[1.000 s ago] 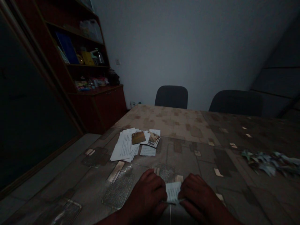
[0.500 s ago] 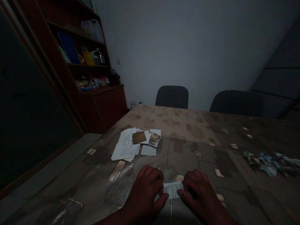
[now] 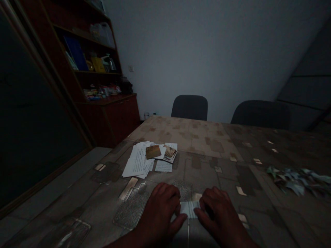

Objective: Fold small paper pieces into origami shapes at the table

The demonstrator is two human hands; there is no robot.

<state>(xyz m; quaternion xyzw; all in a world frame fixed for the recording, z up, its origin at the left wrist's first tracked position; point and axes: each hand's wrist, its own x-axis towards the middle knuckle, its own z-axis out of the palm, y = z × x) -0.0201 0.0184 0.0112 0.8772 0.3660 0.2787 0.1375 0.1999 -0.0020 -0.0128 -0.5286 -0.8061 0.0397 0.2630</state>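
Observation:
A small strip of white paper (image 3: 189, 209) with faint printed lines lies between my two hands near the table's front edge. My left hand (image 3: 163, 210) grips the paper's left end, thumb below and curled fingers above. On the right end, my right hand (image 3: 218, 213) pinches it in the same way, its thumb over the paper. Beyond my left hand is a pile of printed white sheets (image 3: 136, 162). A brown picture card (image 3: 153, 152) and a few more pictures (image 3: 170, 153) rest on that pile.
A heap of crumpled or folded papers (image 3: 300, 181) is on the right of the patterned table (image 3: 181, 131). Two dark chairs (image 3: 189, 106) stand behind the table. A red-brown cabinet (image 3: 121, 115) with filled shelves is at the back left.
My right hand has shifted slightly to the left, closer to my left hand, and less of the paper's right part shows. The piles have not moved.

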